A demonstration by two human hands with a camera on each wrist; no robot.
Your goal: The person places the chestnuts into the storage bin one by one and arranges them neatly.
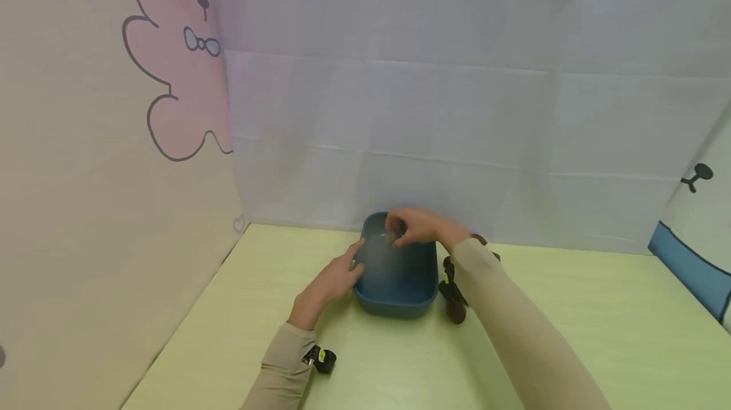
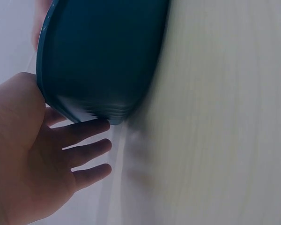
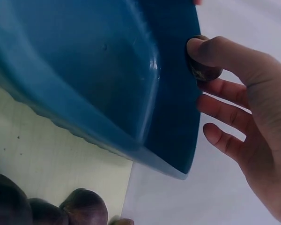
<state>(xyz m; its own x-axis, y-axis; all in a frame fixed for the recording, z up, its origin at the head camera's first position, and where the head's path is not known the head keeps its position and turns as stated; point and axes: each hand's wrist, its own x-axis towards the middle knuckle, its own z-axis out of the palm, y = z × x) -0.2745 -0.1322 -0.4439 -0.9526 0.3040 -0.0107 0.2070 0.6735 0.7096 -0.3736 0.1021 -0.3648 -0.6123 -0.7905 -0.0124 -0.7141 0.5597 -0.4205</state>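
Note:
A deep blue plastic basin (image 1: 396,310) stands on the table against the back wall. My right hand (image 1: 419,226) is over its far right part and pinches a dark brown, round, chestnut-like thing (image 3: 207,70) between thumb and index finger; the other fingers are loosely bent. In the right wrist view this thing is at the basin's rim. My left hand (image 1: 331,283) touches the basin's left side, its fingers (image 2: 86,152) fairly straight and spread. More dark brown, chestnut-like things (image 3: 86,206) lie to the right of the basin, partly hidden by my right forearm in the head view.
The table (image 1: 228,327) has a pale yellow-green top. A whitish sheet (image 1: 457,112) hangs behind it, and a wall with a pink cartoon bear (image 1: 188,92) rises on the left. Black wrist cameras (image 1: 324,361) sit on both forearms.

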